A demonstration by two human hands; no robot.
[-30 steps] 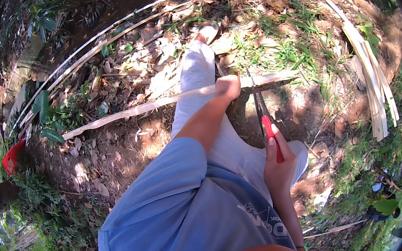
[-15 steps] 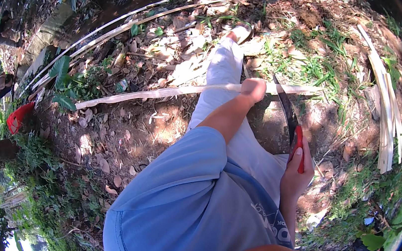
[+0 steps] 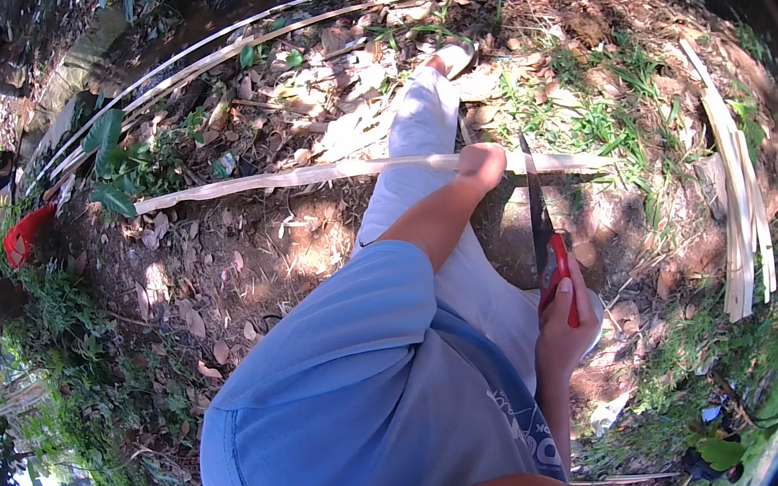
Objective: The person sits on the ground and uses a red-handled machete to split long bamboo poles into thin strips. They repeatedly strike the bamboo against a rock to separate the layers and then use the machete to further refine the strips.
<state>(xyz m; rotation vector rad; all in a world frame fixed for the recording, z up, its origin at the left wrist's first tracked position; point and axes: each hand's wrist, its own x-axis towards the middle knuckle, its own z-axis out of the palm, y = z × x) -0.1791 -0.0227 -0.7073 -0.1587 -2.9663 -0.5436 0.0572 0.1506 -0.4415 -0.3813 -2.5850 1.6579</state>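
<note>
A long pale strip of wood lies crosswise in front of the person, over the pale trousers of an outstretched leg, with its right end near some grass. The left hand is closed in a fist around the strip, just to the right of that leg.

The right hand is wrapped around the red handle of a cutting tool. Its long dark blade points away from the person and crosses the strip just right of the left fist; whether the edge touches the wood, I cannot tell.

The person wears a blue shirt. Fallen leaves and soil lie around the leg. On the far side, more thin pale strips stretch along the ground, and a bundle of pale strips lies at the right. At the left are a broad-leaved plant and a red object, its kind unclear.
</note>
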